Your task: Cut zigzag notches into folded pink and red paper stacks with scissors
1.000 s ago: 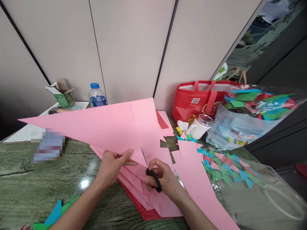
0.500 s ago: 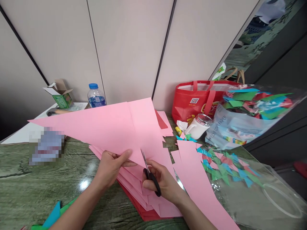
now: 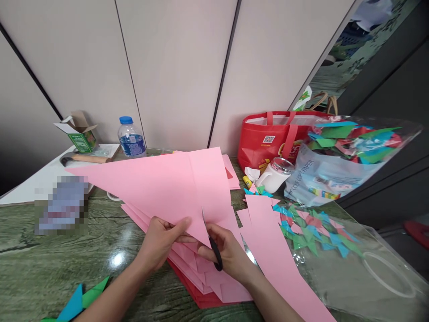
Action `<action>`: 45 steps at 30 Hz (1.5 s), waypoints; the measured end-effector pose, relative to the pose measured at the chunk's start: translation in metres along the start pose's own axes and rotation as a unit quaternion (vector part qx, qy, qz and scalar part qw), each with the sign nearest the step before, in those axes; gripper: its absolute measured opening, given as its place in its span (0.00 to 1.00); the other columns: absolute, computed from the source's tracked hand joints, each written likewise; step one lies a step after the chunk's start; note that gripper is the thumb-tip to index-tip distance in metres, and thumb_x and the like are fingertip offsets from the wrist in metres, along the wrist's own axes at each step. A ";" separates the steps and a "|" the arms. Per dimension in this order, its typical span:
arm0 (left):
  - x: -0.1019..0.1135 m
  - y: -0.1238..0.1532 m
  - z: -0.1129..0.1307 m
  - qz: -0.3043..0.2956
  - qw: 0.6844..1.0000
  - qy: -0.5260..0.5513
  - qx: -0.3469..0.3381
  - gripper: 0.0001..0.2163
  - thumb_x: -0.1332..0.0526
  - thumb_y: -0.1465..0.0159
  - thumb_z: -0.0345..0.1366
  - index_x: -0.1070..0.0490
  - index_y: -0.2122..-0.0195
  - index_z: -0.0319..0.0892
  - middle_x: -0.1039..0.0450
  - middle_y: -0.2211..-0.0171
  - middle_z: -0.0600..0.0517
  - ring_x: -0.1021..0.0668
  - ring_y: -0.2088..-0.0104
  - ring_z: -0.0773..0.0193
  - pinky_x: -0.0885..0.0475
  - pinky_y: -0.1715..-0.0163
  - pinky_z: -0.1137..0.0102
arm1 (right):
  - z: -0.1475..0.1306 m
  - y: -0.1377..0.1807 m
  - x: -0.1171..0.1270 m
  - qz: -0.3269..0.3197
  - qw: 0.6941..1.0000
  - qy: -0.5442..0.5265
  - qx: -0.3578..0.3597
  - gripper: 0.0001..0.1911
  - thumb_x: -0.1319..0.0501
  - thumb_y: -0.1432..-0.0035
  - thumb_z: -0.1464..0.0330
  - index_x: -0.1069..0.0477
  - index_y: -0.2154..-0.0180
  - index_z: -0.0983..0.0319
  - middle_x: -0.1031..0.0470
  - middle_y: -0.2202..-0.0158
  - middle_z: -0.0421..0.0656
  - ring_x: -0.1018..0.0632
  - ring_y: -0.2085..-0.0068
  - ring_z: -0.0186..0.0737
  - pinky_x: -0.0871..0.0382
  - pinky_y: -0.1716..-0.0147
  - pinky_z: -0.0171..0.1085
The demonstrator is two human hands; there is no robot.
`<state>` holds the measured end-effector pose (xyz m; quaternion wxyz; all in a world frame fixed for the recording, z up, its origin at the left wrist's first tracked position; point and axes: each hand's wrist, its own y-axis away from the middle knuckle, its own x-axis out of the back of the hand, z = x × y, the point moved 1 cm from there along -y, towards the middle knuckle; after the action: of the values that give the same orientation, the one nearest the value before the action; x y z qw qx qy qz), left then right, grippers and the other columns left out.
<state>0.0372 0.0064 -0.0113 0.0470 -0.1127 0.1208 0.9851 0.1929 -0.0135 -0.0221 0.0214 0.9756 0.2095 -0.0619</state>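
My left hand pinches the lower edge of a large pink sheet of paper, thumb on top and fingers beneath. The sheet has a crease and narrows to a point at the left. In my right hand is a pair of black-handled scissors, its blades at the sheet just right of my left thumb. Only one blade shows above the paper. Below both hands lies a stack of folded pink and red paper. Right of it rests a long pink strip.
Behind stand a water bottle, a green box, a red bag and a white mug. At right, clear plastic bags lie with colourful folded paper pieces. More folded pieces are at the near left.
The pink sheet has shifted right and slightly down with my left hand. The scissors' blades look closer together now. The view has shifted slightly.
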 end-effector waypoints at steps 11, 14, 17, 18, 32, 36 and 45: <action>-0.002 0.001 -0.001 0.014 1.000 -0.021 0.007 0.10 0.33 0.53 0.39 0.26 0.82 0.36 0.25 0.82 0.50 0.23 0.80 0.62 0.26 0.75 0.69 | 0.007 0.000 0.003 0.021 1.000 0.020 -0.001 0.19 0.32 0.58 0.59 0.32 0.65 0.62 0.31 0.71 0.39 0.31 0.70 0.36 0.36 0.65 0.35; -0.002 0.001 -0.001 0.017 1.000 -0.013 0.007 0.10 0.33 0.53 0.38 0.28 0.83 0.37 0.26 0.83 0.51 0.23 0.81 0.63 0.26 0.77 0.70 | 0.008 0.000 0.003 0.023 0.999 0.025 -0.001 0.18 0.32 0.58 0.60 0.32 0.66 0.62 0.32 0.73 0.38 0.32 0.71 0.35 0.36 0.66 0.35; -0.002 0.001 -0.002 0.012 1.000 -0.014 0.008 0.10 0.33 0.52 0.38 0.27 0.82 0.36 0.26 0.83 0.51 0.23 0.81 0.62 0.27 0.77 0.71 | 0.008 0.000 0.003 0.026 0.999 0.027 0.003 0.17 0.32 0.57 0.60 0.31 0.66 0.62 0.32 0.73 0.38 0.32 0.71 0.35 0.37 0.66 0.34; -0.001 0.001 -0.003 0.011 1.000 -0.015 0.008 0.09 0.34 0.52 0.38 0.27 0.82 0.36 0.26 0.82 0.51 0.23 0.80 0.62 0.27 0.77 0.71 | 0.007 0.000 0.002 0.027 0.999 0.026 0.006 0.17 0.33 0.57 0.60 0.31 0.66 0.62 0.32 0.73 0.38 0.32 0.71 0.35 0.37 0.66 0.34; -0.004 0.002 0.001 -0.005 0.999 -0.030 0.017 0.15 0.35 0.51 0.39 0.35 0.89 0.39 0.31 0.89 0.54 0.24 0.83 0.61 0.33 0.79 0.71 | 0.008 0.000 0.001 0.040 0.999 0.023 -0.001 0.14 0.32 0.57 0.64 0.31 0.69 0.63 0.36 0.76 0.35 0.37 0.75 0.30 0.42 0.75 0.30; -0.002 0.000 -0.002 0.008 0.999 -0.047 0.015 0.16 0.35 0.51 0.40 0.35 0.89 0.39 0.33 0.90 0.54 0.24 0.84 0.60 0.36 0.81 0.71 | 0.010 0.001 0.001 0.046 0.998 0.037 -0.011 0.14 0.33 0.57 0.64 0.33 0.71 0.64 0.39 0.79 0.34 0.38 0.78 0.29 0.44 0.79 0.30; -0.001 0.000 -0.002 0.003 1.000 -0.028 0.008 0.15 0.34 0.50 0.38 0.35 0.88 0.39 0.34 0.90 0.56 0.26 0.85 0.65 0.35 0.82 0.74 | 0.009 0.001 0.001 0.040 0.998 0.029 -0.025 0.14 0.33 0.56 0.63 0.30 0.68 0.65 0.37 0.82 0.34 0.36 0.81 0.29 0.42 0.83 0.29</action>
<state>0.0389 0.0053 -0.0133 0.0478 -0.0838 0.1273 0.9872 0.1937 -0.0148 -0.0313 0.0417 0.9837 0.1726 -0.0272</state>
